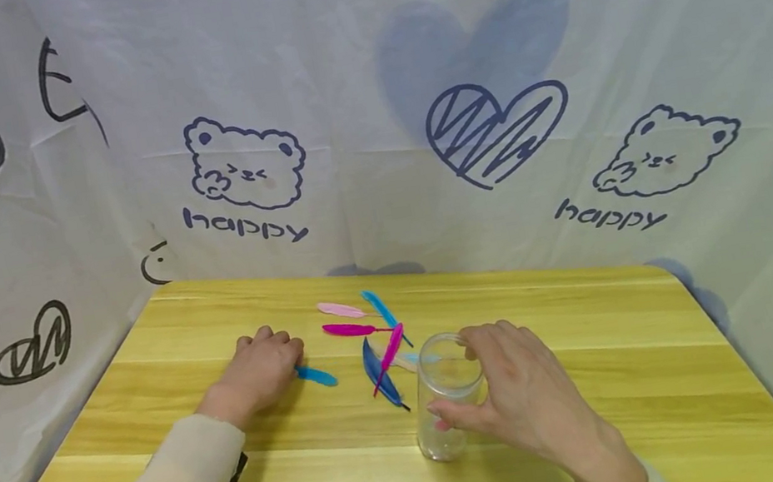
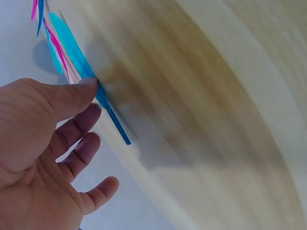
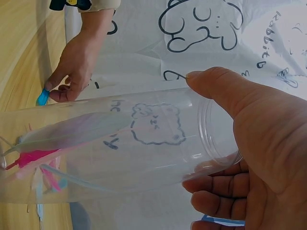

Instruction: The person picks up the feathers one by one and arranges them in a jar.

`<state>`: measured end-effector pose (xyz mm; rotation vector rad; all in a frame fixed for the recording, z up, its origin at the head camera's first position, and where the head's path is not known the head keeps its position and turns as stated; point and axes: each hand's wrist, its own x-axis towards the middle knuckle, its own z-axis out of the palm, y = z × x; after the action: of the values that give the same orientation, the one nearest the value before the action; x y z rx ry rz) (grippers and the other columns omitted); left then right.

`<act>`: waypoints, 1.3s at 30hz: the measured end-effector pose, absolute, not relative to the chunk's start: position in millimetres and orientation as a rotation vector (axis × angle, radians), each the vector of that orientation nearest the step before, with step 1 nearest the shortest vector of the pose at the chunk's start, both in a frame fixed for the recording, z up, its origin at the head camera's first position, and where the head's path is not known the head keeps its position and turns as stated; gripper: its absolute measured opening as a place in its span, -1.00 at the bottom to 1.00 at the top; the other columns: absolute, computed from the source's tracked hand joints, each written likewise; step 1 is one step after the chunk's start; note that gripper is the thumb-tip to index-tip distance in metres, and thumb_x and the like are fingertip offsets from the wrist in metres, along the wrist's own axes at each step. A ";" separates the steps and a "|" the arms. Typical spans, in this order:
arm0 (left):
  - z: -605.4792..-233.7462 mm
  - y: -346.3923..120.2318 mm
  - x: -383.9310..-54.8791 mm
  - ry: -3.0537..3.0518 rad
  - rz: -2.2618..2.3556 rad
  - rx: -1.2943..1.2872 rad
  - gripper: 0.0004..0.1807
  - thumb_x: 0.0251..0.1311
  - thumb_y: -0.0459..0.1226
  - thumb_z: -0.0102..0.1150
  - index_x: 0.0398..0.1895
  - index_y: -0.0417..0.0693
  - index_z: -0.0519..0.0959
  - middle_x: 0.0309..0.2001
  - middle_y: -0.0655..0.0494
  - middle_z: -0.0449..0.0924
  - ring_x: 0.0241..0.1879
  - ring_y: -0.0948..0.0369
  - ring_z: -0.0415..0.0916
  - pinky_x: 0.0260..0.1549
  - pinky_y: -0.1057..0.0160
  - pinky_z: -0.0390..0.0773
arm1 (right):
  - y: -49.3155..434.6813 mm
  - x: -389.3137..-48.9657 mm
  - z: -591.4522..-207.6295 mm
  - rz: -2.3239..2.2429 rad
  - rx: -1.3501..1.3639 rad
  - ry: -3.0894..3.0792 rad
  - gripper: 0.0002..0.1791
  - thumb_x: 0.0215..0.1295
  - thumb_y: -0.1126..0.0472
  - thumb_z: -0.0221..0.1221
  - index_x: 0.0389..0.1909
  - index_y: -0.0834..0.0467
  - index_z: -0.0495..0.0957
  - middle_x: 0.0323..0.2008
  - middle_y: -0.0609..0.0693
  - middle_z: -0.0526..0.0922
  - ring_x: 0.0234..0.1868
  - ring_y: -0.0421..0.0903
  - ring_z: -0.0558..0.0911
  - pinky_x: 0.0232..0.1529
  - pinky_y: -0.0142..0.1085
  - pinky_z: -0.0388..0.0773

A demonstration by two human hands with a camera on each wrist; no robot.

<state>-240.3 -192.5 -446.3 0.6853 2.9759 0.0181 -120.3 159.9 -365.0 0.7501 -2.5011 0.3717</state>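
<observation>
My left hand (image 1: 263, 372) pinches a bright blue feather (image 2: 71, 45) between thumb and forefinger, low over the wooden table. The quill end points past the fingertips in the left wrist view. With thumb and fingers around its upper part, my right hand (image 1: 522, 379) grips a clear, open-topped jar (image 1: 427, 428), which stands on the table. Inside the jar, a pale feather (image 3: 76, 132) shows through the wall in the right wrist view, with something pink beside it. Between the hands lie a magenta feather (image 1: 349, 329), a dark blue feather (image 1: 378, 370) and other loose feathers.
Toward the back of the table (image 1: 593, 301) lie a light pink feather (image 1: 340, 310) and another blue feather (image 1: 380, 308). A white cloth (image 1: 368, 219) with printed bears and hearts hangs behind the table and along both sides.
</observation>
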 end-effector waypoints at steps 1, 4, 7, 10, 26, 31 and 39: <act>-446.5 -191.7 -240.4 2.978 0.017 0.692 -0.80 0.46 -0.38 0.19 -0.33 0.09 0.52 -0.27 0.14 0.58 -0.18 0.03 0.36 -0.11 -0.12 0.44 | 159.9 -120.2 -364.9 0.374 0.746 -2.505 -0.13 -0.01 -0.47 0.47 0.01 0.17 0.54 -0.24 -0.02 0.67 -0.27 -0.13 0.56 -0.23 -0.23 0.53; -446.1 -189.3 -240.2 2.976 0.010 0.697 -0.85 0.48 -0.40 0.16 -0.25 0.04 0.51 -0.24 0.12 0.66 -0.19 0.03 0.36 -0.11 -0.09 0.42 | 159.7 -120.2 -365.0 0.380 0.741 -2.509 -0.13 -0.04 -0.43 0.51 0.02 0.18 0.54 -0.23 -0.02 0.67 -0.25 -0.12 0.57 -0.21 -0.22 0.54; -444.7 -187.2 -239.1 2.963 0.005 0.680 -0.90 0.49 -0.42 0.12 -0.13 -0.03 0.50 -0.17 0.05 0.73 -0.19 0.02 0.38 -0.08 -0.09 0.41 | 159.7 -120.6 -365.4 0.381 0.749 -2.496 -0.12 -0.05 -0.42 0.52 0.03 0.19 0.54 -0.23 -0.02 0.67 -0.25 -0.12 0.58 -0.20 -0.20 0.55; -443.3 -185.6 -238.3 2.952 -0.033 0.675 -0.90 0.48 -0.44 0.12 -0.09 -0.06 0.52 -0.15 0.01 0.74 -0.16 0.02 0.40 -0.03 -0.13 0.42 | 159.7 -120.9 -365.9 0.384 0.753 -2.492 -0.13 -0.03 -0.43 0.50 0.02 0.19 0.54 -0.24 -0.02 0.66 -0.25 -0.12 0.57 -0.21 -0.21 0.54; -437.8 -182.3 -236.1 3.149 -0.146 0.719 -0.93 0.49 -0.32 0.17 -0.11 -0.15 0.58 -0.20 -0.02 0.62 -0.11 -0.07 0.45 0.07 -0.28 0.44 | 159.1 -119.4 -366.2 0.377 0.739 -2.512 -0.14 -0.04 -0.45 0.50 0.00 0.16 0.53 -0.25 -0.05 0.65 -0.28 -0.15 0.53 -0.24 -0.25 0.52; -433.1 -175.7 -238.5 3.259 -0.008 0.772 -0.80 0.50 -0.18 0.19 -0.21 -0.13 0.50 -0.30 0.03 0.47 -0.11 -0.07 0.40 0.15 -0.30 0.35 | 159.5 -119.1 -366.6 0.372 0.736 -2.511 -0.13 -0.03 -0.46 0.49 0.02 0.16 0.53 -0.24 -0.05 0.65 -0.27 -0.15 0.54 -0.23 -0.25 0.53; -422.7 -164.9 -239.2 3.338 0.067 0.859 -0.78 0.52 -0.15 0.19 -0.19 -0.12 0.49 -0.30 0.05 0.43 -0.13 -0.04 0.35 0.15 -0.24 0.33 | 159.5 -120.0 -366.0 0.371 0.740 -2.510 -0.12 -0.01 -0.46 0.48 0.03 0.16 0.53 -0.23 -0.03 0.66 -0.26 -0.14 0.55 -0.22 -0.23 0.54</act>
<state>-239.2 -164.9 -422.7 0.8587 3.3379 0.0670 -120.0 159.5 -366.0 0.7395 -2.5097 0.3711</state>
